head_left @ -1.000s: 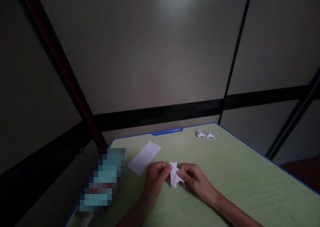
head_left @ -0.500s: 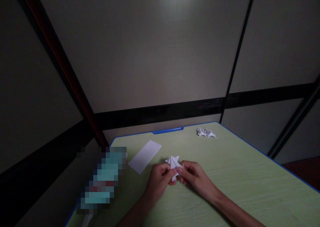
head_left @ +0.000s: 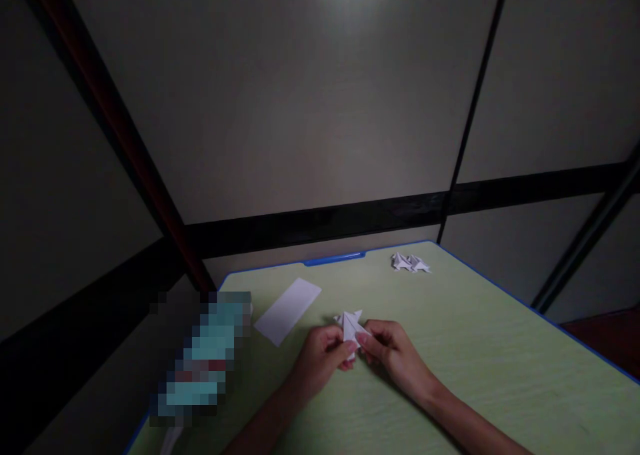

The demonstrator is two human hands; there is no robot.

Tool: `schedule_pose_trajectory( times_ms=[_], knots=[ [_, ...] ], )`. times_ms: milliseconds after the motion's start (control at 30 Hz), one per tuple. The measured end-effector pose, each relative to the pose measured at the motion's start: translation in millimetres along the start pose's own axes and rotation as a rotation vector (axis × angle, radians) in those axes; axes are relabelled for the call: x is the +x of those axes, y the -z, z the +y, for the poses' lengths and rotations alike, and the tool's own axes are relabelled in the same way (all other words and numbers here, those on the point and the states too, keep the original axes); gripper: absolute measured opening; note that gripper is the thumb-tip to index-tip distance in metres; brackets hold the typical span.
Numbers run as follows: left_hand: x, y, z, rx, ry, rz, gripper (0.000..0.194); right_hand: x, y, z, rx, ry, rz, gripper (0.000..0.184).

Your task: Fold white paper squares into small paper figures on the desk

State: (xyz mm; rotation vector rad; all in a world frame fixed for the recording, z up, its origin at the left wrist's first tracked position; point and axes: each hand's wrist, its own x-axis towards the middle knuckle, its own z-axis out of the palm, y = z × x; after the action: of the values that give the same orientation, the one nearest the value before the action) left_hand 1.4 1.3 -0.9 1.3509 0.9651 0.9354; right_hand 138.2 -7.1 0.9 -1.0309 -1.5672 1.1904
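A white folded-paper figure with pointed corners is held between my two hands, just above the table. My left hand pinches its lower left side, thumb on top. From the other side my right hand grips its right edge, its thumb pressed on the paper. The fingers underneath are partly hidden. Beyond the left hand a flat white paper rectangle lies on the table. Two similar folded-paper figures sit side by side near the far right corner.
The pale green table has a blue edge and a blue handle-like strip at the back. A blurred-out teal package lies along the left edge. Cabinet panels stand right behind the table.
The folded paper has shifted and turned slightly in my fingers, and its lower tip now shows less. Both hands keep their pinch. The whole view has moved a little.
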Motion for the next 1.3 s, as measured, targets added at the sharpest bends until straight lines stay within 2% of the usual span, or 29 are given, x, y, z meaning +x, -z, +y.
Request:
schedule_pose_trajectory(
  times_ms=[167, 333, 433, 733, 900, 1133, 1300],
  knots=[
    [-1.3, -0.8, -2.8, 0.008, 0.012, 0.094, 0.023, -2.0, -1.2, -0.4, -0.013, -0.038, -0.001, 0.038],
    [3.0, 1.9, -4.5, -0.072, -0.022, 0.009, 0.025, -1.1, 0.0, -1.2, 0.054, -0.029, 0.016, 0.037],
    [4.8, 5.2, -2.8, -0.156, -0.027, -0.004, 0.028, -0.7, 0.1, -0.8, 0.087, -0.038, -0.01, 0.037],
    [-1.4, 3.0, 6.0, -0.192, -0.009, 0.133, 0.026, -2.5, -1.6, -2.4, 0.042, -0.073, -0.115, 0.04],
    [-2.3, 3.0, 8.8, -0.082, -0.086, 0.162, 0.018, -1.2, -3.1, 0.3, 0.026, -0.064, -0.135, 0.04],
    [-4.4, 8.9, 8.0, 0.181, -0.203, 0.3, 0.018, -0.8, -5.1, -3.6, -0.075, -0.003, -0.102, 0.037],
    [-3.3, 7.3, 8.9, 0.142, -0.199, 0.317, 0.016, 0.2, -3.5, -1.9, -0.014, -0.032, -0.075, 0.036]
  ],
)
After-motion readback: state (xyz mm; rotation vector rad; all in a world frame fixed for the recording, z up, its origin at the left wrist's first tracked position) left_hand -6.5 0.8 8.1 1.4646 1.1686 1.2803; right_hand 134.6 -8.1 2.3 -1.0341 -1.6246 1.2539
